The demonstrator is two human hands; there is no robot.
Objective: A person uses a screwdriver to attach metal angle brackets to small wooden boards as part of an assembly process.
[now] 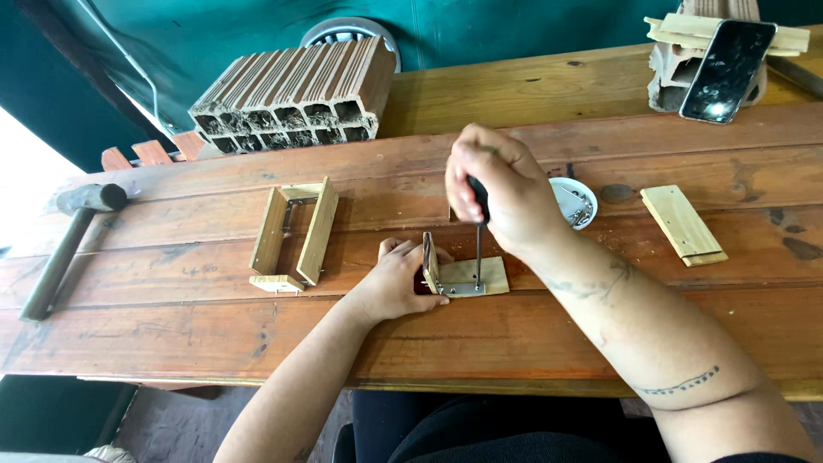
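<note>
While left hand clamps upright wood piece, right hand grips black-handled screwdriver; metal bracket flat.

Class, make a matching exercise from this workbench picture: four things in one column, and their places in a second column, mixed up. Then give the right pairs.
Things:
1. hammer
2. phone
3. hollow brick
4. screw dish

Places:
A. propped up at the far right corner of the bench
B. just behind the right hand, which holds a screwdriver
C. lying at the left end of the bench
D. at the back, left of centre, by the green sheet

Pairs: 1-C, 2-A, 3-D, 4-B
</note>
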